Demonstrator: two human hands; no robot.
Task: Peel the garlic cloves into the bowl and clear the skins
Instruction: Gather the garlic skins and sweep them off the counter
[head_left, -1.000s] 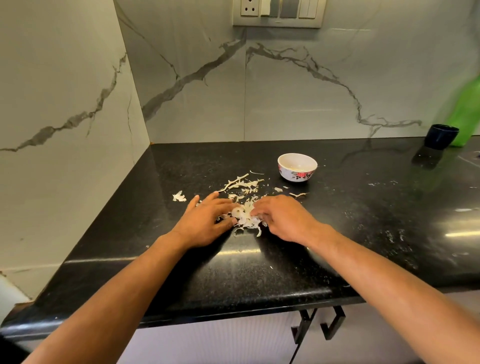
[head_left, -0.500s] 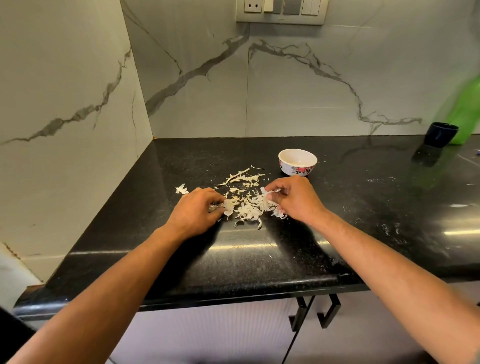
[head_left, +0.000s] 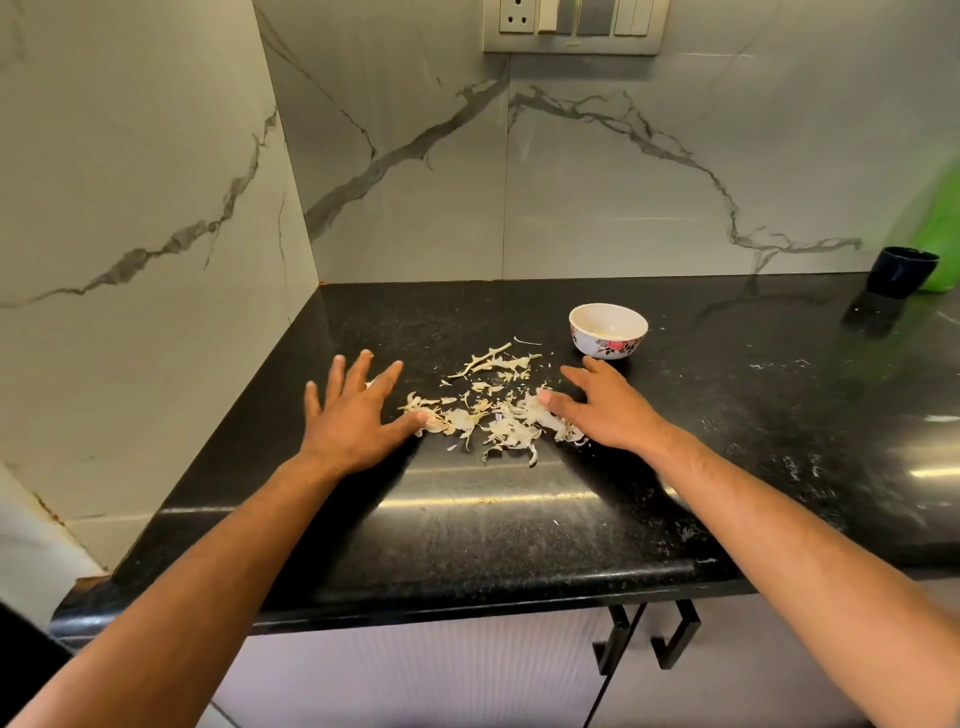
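A loose pile of pale garlic skins (head_left: 493, 410) lies spread on the black countertop (head_left: 519, 525). My left hand (head_left: 353, 415) lies flat at the pile's left edge, fingers spread and straight, thumb touching the skins. My right hand (head_left: 602, 405) is flat on the pile's right side, fingers extended, its thumb on the skins. A small white bowl (head_left: 608, 330) with a red flower pattern stands just behind my right hand. I cannot see what is in the bowl.
Marble walls meet in a corner at the back left. A dark blue cup (head_left: 901, 270) and a green object (head_left: 940, 234) stand at the far right. A switch panel (head_left: 574, 23) is on the back wall. Cabinet handles (head_left: 647, 642) hang below the counter edge.
Both hands were curled close together over the skins; now they have moved apart and opened flat on either side of the pile. The skins lie more spread out.
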